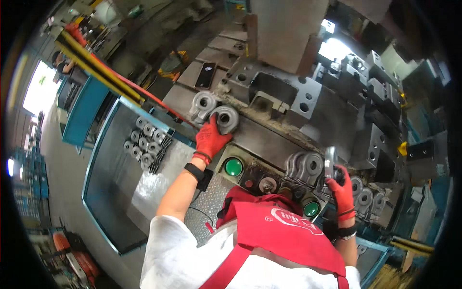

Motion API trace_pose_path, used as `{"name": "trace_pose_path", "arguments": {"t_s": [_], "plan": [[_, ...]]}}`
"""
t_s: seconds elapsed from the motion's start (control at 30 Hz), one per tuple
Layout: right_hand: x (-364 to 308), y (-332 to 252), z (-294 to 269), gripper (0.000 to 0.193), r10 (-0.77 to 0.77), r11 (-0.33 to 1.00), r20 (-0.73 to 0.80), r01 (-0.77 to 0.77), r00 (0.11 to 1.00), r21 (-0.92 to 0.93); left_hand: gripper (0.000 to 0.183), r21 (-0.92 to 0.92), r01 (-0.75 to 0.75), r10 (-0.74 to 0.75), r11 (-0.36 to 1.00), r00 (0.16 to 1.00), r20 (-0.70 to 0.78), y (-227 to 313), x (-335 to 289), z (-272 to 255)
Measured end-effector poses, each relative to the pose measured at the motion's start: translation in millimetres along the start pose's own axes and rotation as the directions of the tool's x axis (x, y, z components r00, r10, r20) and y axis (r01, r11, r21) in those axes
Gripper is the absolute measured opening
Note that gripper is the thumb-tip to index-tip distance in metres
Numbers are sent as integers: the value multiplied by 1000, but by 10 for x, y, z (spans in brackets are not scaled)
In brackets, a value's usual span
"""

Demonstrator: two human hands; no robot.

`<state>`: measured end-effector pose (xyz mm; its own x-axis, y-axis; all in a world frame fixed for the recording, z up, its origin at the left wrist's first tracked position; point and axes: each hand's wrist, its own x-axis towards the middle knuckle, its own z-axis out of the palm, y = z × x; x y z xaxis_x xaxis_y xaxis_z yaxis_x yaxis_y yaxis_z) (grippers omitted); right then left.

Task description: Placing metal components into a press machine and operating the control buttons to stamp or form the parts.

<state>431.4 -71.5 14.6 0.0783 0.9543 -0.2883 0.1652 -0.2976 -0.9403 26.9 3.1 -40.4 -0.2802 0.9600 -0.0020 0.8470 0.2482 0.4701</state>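
My left hand [211, 137], in a red glove, has its fingers closed on the near edge of a grey forged metal part with a ringed end [231, 126]. A similar ringed part [198, 102] lies against it on the left, on the machine's front ledge. At the right, my gloved right hand [341, 185] grips another metal part [330, 161], held upright and seen edge-on. Close to its left stands a stack of ringed parts [308, 166]; more such parts [364, 196] lie to its right. Some fingers of both hands are hidden.
A die block [274, 89] sits beyond the ledge, under a large press ram [284, 33]. Two green push buttons [234, 166] flank a control panel before me. A blue-framed metal table [118, 192] at left bears several ringed parts [147, 142]. A phone [206, 75] lies on the ledge.
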Motion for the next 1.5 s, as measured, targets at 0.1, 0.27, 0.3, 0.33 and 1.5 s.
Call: {"name": "trace_pose_path", "arguments": {"t_s": [0.1,0.27,0.3,0.33,1.5], "plan": [[69,-552,21,49,-145,983,-4,144,989,-113,84,178,-124,132,976,990,-39,-78,226,186],[685,-1281,-126,56,-374,790,-138,237,917,-565,68,363,-172,205,916,977,-54,-51,252,293],[874,-1401,-166,46,-505,644,-147,258,851,-720,65,282,-173,186,944,982,-19,-59,248,285],[1073,-1536,-224,51,-489,620,-149,223,859,-752,65,253,-169,179,952,984,-16,-69,235,280],[1196,-1004,-562,55,-630,721,-228,449,742,-528,41,-580,-42,-121,813,964,-239,-656,-796,457]]}}
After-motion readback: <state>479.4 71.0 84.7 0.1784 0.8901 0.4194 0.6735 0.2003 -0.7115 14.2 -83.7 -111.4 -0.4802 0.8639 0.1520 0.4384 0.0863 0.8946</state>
